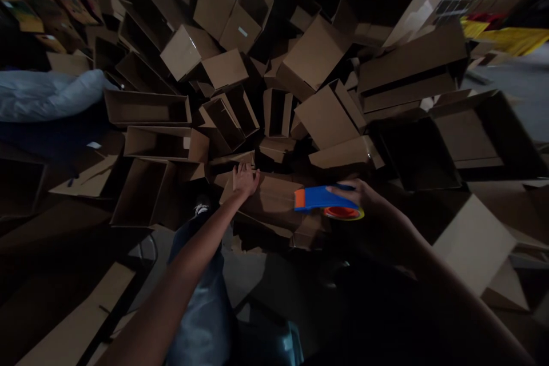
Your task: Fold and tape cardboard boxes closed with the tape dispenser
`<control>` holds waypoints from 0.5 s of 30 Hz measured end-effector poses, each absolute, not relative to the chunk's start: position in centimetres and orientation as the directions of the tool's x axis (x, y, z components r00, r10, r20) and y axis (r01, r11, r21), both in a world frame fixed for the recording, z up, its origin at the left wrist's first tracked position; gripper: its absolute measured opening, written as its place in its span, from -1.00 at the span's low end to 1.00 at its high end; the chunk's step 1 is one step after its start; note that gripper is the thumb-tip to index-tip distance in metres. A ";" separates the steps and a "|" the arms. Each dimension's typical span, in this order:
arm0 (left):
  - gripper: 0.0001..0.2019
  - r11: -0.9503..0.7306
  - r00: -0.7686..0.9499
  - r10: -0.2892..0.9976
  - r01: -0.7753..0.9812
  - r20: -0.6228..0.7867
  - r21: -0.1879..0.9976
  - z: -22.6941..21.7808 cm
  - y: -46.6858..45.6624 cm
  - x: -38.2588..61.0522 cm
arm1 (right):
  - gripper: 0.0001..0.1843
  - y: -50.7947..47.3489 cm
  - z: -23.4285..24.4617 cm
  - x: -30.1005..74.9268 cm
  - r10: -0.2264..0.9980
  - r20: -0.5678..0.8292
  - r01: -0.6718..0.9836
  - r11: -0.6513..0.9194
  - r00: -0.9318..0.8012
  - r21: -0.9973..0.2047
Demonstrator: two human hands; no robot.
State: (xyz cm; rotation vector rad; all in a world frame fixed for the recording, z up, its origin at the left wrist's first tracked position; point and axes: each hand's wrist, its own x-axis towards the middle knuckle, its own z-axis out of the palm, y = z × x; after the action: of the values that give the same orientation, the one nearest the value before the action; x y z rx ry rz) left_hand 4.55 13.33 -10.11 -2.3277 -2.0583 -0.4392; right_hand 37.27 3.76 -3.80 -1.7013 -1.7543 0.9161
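Observation:
My left hand (246,179) lies on the far left part of a closed cardboard box (274,197), its fingers stretched out. In my right hand (359,191) is a blue tape dispenser (319,197) with an orange front end and a roll of tape on its underside. The dispenser's orange end is over the right part of the same box; whether it touches the cardboard I cannot tell. Loose flaps show along the near side of the box. The picture is dark, and the fingers of my right hand are partly in shadow.
Open cardboard boxes (148,108) lie piled beyond and to both sides. A large dark open box (414,151) stands at the right. A light grey puffy sleeve (51,94) reaches in from the left. Yellow material (514,39) lies at the far right.

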 end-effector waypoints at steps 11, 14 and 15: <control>-0.60 -0.159 0.080 0.970 0.922 0.229 0.352 -7.5 12.2 9.2 | -0.41 4.1 -4.3 37.3 0.996 -0.059 0.695 0.008 -0.073 -0.719; -0.56 -0.183 0.100 0.970 0.899 0.221 0.398 -8.1 11.6 10.9 | -0.40 4.0 -4.0 37.2 0.993 -0.090 0.678 -0.015 -0.075 -0.735; -0.54 -0.191 0.114 0.971 0.901 0.211 0.390 -8.6 11.3 11.3 | -0.40 4.0 -4.0 37.1 0.992 -0.103 0.677 -0.024 -0.076 -0.736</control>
State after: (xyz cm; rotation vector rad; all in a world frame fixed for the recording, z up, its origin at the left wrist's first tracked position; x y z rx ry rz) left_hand 11.29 11.32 -8.61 -2.4610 -2.0929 -0.7050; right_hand 37.14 4.01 -4.04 -1.7400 -1.7955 0.8989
